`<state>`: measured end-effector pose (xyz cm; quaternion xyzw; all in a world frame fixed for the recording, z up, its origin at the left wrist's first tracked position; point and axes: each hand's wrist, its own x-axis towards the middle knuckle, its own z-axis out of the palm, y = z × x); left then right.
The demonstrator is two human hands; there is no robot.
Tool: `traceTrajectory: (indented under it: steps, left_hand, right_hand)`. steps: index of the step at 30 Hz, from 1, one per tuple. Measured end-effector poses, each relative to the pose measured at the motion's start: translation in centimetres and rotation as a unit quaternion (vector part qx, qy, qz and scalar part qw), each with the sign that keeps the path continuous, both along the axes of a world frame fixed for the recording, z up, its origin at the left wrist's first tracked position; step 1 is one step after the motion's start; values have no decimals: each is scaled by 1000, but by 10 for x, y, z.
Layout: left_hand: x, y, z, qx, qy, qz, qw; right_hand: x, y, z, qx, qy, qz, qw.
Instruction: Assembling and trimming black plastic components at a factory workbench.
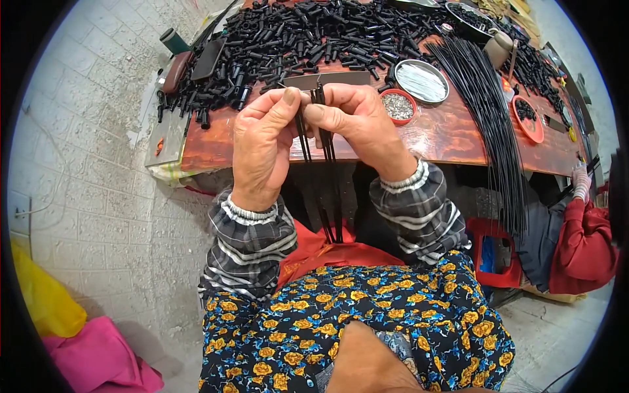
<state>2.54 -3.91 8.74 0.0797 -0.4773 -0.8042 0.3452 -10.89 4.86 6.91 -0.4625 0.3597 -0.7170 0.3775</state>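
Here we have both hands raised together just in front of the near edge of the wooden workbench (452, 134). Our left hand (262, 147) is closed in a pinch, thumb pressed against the tops of a small bundle of thin black rods (327, 147), and our right hand (357, 124) is curled round the same bundle from the other side, fingers shut on it. The rods hang down from the grip, between our wrists, to our lap, where their lower ends rest near a red cloth (327, 252). Behind the hands a heap of short black plastic tubes (301, 36) covers the far half of the bench; a small red dish of metal bits (398, 105) and a round metal tray (421, 80) sit just right of our hands, and a long sheaf of black rods (491, 124) drapes over the bench edge further right. A person in red (583, 245) sits at the right.

We judge the risk to lie in the grip: several thin rods are held by fingertips alone, so any loosening could let one slide down and drop to the floor, and an elbow swung right might catch the dish of metal bits
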Motion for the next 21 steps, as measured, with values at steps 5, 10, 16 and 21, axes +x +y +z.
traceTrajectory:
  steps: [5, 10, 16, 21]
  left_hand:
    - [1, 4, 10, 14, -27, -13, 999]
    - [-14, 11, 3, -11, 46, 55, 997]
    - [-22, 25, 0, -51, 33, 198, 978]
    - [-25, 14, -3, -4, 61, 134, 989]
  right_hand:
    - [-10, 1, 9, 25, 69, 51, 996]
    - [1, -2, -1, 12, 152, -127, 980]
    - [16, 7, 7, 47, 289, -267, 918]
    - [3, 0, 5, 23, 68, -50, 996]
